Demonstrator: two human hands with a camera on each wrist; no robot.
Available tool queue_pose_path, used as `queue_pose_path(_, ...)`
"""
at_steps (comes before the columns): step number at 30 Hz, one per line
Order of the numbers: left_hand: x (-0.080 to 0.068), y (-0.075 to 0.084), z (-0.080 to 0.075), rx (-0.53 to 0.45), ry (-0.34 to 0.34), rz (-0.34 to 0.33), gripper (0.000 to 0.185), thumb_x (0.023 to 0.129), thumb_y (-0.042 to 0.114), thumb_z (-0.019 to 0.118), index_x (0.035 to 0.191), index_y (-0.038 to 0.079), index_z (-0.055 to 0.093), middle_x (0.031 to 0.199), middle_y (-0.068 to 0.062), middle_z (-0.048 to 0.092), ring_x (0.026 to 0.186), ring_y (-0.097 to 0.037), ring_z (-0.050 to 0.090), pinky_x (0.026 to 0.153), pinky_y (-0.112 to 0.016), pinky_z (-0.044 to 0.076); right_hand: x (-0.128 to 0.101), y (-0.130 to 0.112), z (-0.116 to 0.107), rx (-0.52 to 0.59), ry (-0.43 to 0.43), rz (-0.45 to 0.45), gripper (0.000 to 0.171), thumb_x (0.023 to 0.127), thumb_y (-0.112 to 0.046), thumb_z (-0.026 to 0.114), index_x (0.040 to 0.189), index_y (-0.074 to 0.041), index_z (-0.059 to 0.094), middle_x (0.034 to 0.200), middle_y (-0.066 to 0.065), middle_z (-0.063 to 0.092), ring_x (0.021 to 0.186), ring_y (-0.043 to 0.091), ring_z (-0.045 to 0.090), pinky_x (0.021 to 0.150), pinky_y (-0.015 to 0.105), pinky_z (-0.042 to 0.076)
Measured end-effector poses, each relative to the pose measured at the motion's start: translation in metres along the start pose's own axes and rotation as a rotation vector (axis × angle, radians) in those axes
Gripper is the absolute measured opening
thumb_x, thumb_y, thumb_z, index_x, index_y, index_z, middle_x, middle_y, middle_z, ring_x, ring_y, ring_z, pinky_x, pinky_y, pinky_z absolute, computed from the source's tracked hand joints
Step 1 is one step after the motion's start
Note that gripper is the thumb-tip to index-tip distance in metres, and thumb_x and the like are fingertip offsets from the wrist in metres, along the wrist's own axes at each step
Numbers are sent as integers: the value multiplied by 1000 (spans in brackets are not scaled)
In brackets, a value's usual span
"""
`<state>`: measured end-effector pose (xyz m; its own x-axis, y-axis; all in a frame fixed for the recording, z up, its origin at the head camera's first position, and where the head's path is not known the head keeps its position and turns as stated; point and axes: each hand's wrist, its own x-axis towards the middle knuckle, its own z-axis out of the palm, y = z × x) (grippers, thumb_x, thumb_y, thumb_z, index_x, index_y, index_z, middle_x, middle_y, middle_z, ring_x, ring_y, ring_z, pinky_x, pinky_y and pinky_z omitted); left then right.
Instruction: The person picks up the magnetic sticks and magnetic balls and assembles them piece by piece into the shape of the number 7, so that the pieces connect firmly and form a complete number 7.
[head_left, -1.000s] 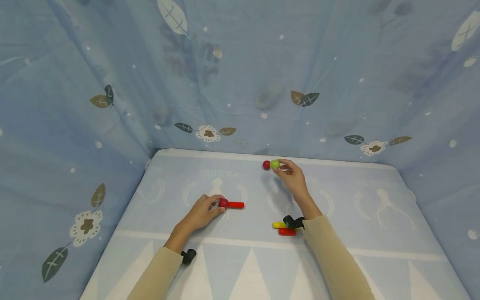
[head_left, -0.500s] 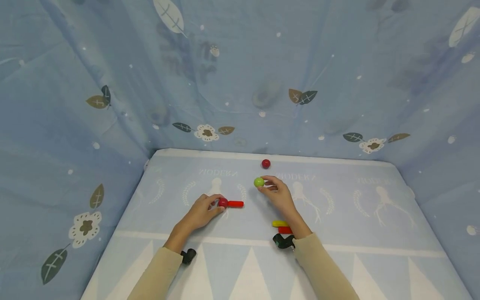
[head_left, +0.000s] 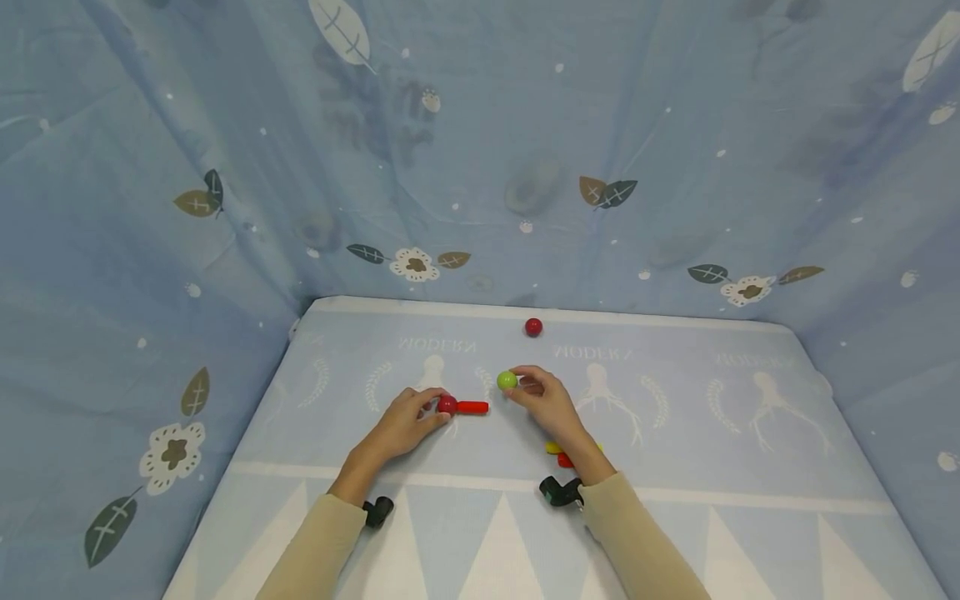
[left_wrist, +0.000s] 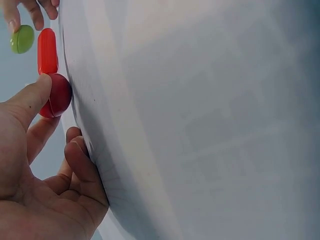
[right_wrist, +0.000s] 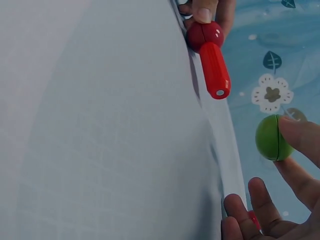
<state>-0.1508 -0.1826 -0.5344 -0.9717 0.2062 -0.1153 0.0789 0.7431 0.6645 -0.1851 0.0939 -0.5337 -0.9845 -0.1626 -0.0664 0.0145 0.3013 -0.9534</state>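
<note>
My left hand pinches a red ball joined to a short red stick that lies on the mat. The left wrist view shows my thumb on that red ball with the red stick beyond it. My right hand holds a green ball between thumb and fingertips, just right of the stick's free end. In the right wrist view the green ball hangs close to the red stick, apart from it.
A second red ball lies alone near the mat's far edge. A yellow stick and another red stick lie partly hidden behind my right wrist. Blue patterned cloth walls close in the mat on three sides.
My right hand has carried the green ball from beside the far red ball back and leftward to the red stick's end. The left hand has held still.
</note>
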Motion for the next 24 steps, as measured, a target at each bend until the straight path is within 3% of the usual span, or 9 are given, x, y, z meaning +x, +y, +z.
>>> queue_pose_path(8, 0, 2, -1, 0, -4, -5, 39, 93, 32, 73, 130, 21, 65, 96, -4, 53, 88, -20, 50, 72, -36, 45, 1, 6, 2, -119, -59, -11, 31, 85, -24, 82, 114, -19, 73, 116, 5, 61, 110, 27, 54, 95, 49, 43)
queue_pose_path(17, 2, 2, -2, 3, 1, 28, 39, 94, 32, 72, 130, 20, 64, 96, -6, 53, 85, -19, 48, 70, -37, 42, 1, 7, 0, -250, -131, -166, 27, 84, -17, 83, 109, -14, 75, 112, 3, 63, 110, 27, 51, 95, 50, 41)
queue_pose_path(24, 0, 2, 0, 5, -2, 6, 38, 93, 31, 74, 129, 21, 65, 96, -5, 54, 89, -20, 51, 72, -37, 45, -3, 9, 2, -304, -172, -103, 31, 82, -19, 85, 111, -21, 74, 119, 5, 55, 117, 27, 44, 96, 50, 39)
